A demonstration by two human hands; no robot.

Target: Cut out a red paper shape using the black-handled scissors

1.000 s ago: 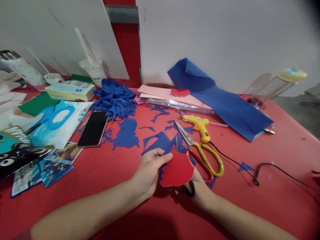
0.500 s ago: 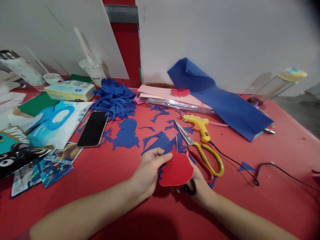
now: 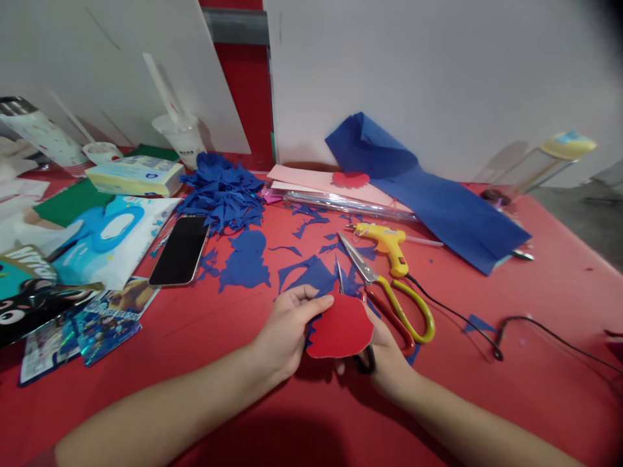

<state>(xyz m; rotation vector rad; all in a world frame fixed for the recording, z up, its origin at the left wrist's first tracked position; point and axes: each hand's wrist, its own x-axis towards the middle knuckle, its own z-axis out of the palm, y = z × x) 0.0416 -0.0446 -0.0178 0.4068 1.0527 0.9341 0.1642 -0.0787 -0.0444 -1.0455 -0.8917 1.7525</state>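
Observation:
My left hand [image 3: 287, 327] pinches a red paper cutout [image 3: 341, 327] between thumb and fingers. Its edge is scalloped, and a strip of blue paper [image 3: 312, 329] shows beneath it on the left. Partly hidden behind the cutout, my right hand [image 3: 389, 357] is closed on scissors with black handles [image 3: 366, 360]; a thin blade shows above the cutout's top edge. How far the blades are apart is hidden. Just beyond my right hand lie larger scissors with red and yellow handles [image 3: 422, 314]. Blue paper scraps [image 3: 311, 275] are scattered in front of both hands.
A yellow glue gun [image 3: 387, 243] with a black cord lies at right. Behind it stretches a long blue sheet [image 3: 413, 185]. Left of the scraps are a phone [image 3: 180, 251], a blue scrap heap [image 3: 221, 191], a tissue pack [image 3: 136, 176] and a drink cup [image 3: 179, 139].
Both hands and the red cutout have shifted slightly left and up. More of the black-handled scissors' blade now shows above the cutout.

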